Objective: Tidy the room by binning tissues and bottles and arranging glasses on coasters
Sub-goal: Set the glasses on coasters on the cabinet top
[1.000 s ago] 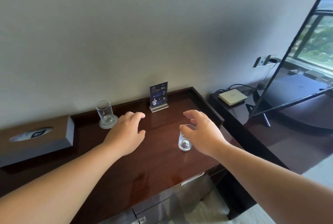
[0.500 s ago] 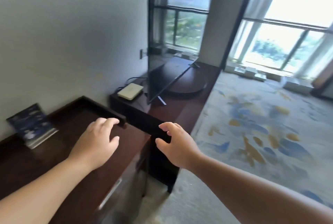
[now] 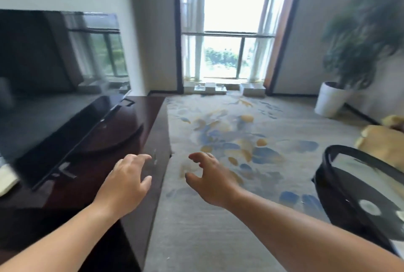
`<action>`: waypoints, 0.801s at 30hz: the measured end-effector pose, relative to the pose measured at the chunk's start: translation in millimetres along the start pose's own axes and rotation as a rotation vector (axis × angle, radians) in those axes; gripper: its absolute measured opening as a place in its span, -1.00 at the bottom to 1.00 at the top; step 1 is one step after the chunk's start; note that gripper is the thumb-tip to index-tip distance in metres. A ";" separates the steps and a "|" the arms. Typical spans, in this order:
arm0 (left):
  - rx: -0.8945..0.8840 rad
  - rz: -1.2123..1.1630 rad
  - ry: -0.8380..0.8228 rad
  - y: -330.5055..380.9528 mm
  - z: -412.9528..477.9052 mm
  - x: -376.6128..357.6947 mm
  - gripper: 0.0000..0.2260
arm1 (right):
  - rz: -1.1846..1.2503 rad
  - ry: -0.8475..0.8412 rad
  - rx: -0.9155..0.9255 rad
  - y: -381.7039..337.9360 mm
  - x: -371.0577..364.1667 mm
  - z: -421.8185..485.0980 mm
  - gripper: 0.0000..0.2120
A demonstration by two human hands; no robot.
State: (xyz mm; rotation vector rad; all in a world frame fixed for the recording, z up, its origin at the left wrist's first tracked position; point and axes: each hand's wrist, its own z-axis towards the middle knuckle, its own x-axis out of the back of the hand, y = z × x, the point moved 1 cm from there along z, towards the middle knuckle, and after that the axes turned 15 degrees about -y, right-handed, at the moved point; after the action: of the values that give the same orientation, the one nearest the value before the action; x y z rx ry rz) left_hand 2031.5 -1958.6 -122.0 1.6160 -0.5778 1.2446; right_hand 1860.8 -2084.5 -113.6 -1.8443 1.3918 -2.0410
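Well right of both empty hands [image 3: 124, 182] [image 3: 211, 178] lies a coaster [image 3: 370, 207].

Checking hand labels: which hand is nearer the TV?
Left. The left hand hovers over the cabinet, just right of the TV; the right hand is farther right, over the carpet.
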 end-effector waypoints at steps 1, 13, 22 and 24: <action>-0.035 0.002 -0.008 21.4 19.7 -7.4 -0.57 | 0.009 0.020 -0.019 19.4 16.4 -1.2 -0.52; -0.374 -0.005 -0.272 196.9 190.9 -109.8 -0.54 | 0.136 0.229 -0.316 191.8 132.0 -6.5 -0.51; -0.648 0.047 -0.404 287.4 321.0 -149.7 -0.55 | 0.127 0.405 -0.571 267.4 192.7 4.2 -0.52; -0.728 0.061 -0.412 314.7 347.6 -157.3 -0.54 | 0.141 0.461 -0.628 283.8 206.4 1.1 -0.53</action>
State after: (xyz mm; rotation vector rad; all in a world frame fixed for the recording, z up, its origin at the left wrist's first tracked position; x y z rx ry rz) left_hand 1873.3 -2427.0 -136.8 1.2186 -1.1865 0.6104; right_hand 1661.1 -2372.3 -135.3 -1.3912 2.4335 -2.2081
